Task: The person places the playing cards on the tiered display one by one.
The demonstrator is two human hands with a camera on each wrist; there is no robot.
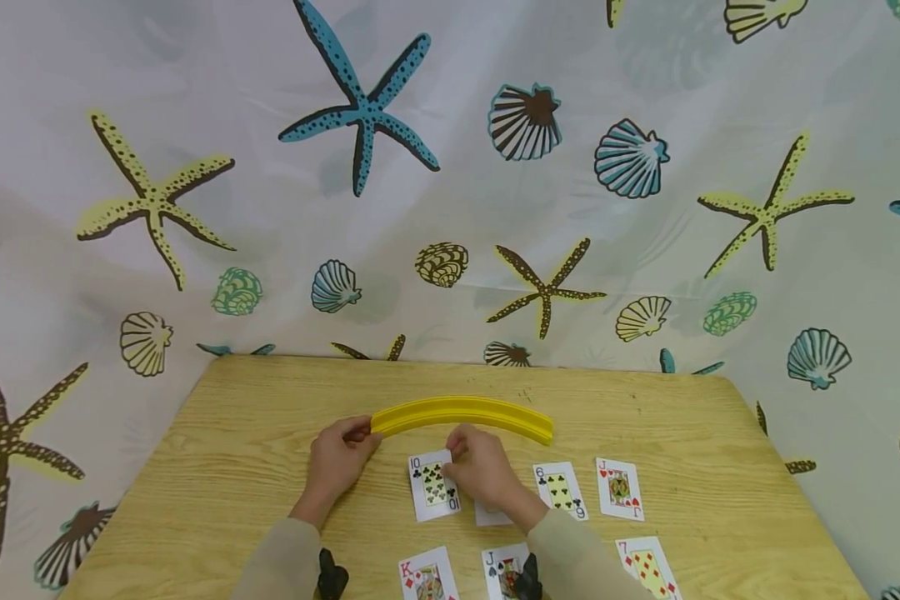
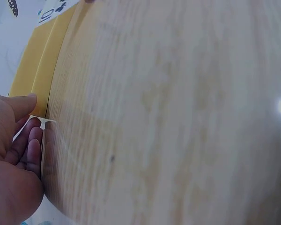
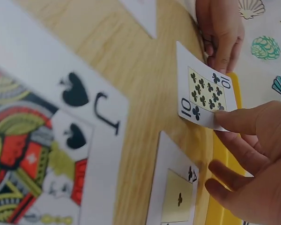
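Note:
My right hand (image 1: 483,467) pinches the ten of clubs (image 1: 430,492) by its right edge, the thumb on its face. In the right wrist view the ten of clubs (image 3: 203,93) is tilted, its face towards the camera. With thumb and fingers my left hand (image 1: 341,458) grips the left end of a curved yellow card holder (image 1: 461,407), which arcs behind the card. In the left wrist view, the left thumb lies on the yellow holder (image 2: 42,61). Below the right hand lies the ace of clubs (image 3: 178,197), mostly covered by that hand in the head view.
Face up on the wooden table (image 1: 232,467) lie the six of clubs (image 1: 561,490), jack of hearts (image 1: 619,487), seven of diamonds (image 1: 647,568), king of diamonds (image 1: 427,575) and jack of spades (image 1: 504,571). A cloth (image 1: 450,200) with printed shells and starfish hangs behind.

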